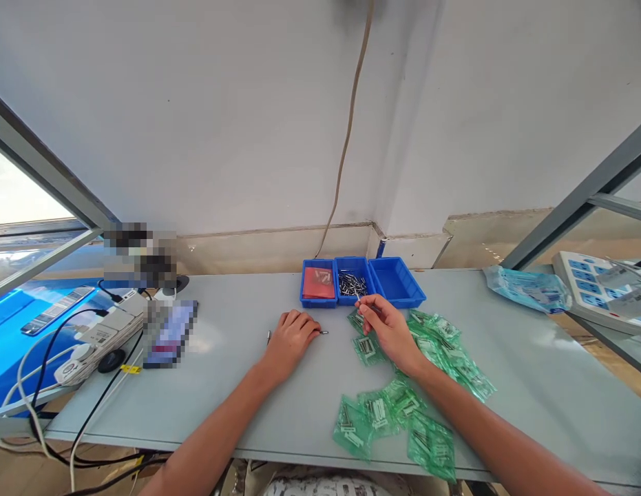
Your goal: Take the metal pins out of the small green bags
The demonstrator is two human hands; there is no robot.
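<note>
My left hand (294, 337) rests palm down on the grey table with its fingers curled. A small metal pin (324, 332) pokes out at its fingertips on the right, and a dark metal end (269, 336) shows on the other side. My right hand (385, 325) is closed in a pinch at the front of the middle blue bin (345, 300), a thin metal pin (358, 297) between thumb and fingers. Many loose metal pins (352, 284) fill that bin. Under and around my right forearm lie several green plastic bags (366, 349) with small metal parts inside.
A blue bin with a red packet (319, 284) and another blue bin (396, 281) flank the middle one. Leftward are a phone (171, 334), power strip (106, 331) and cables. A blue plastic package (529, 289) and white socket panel (599, 286) sit at right.
</note>
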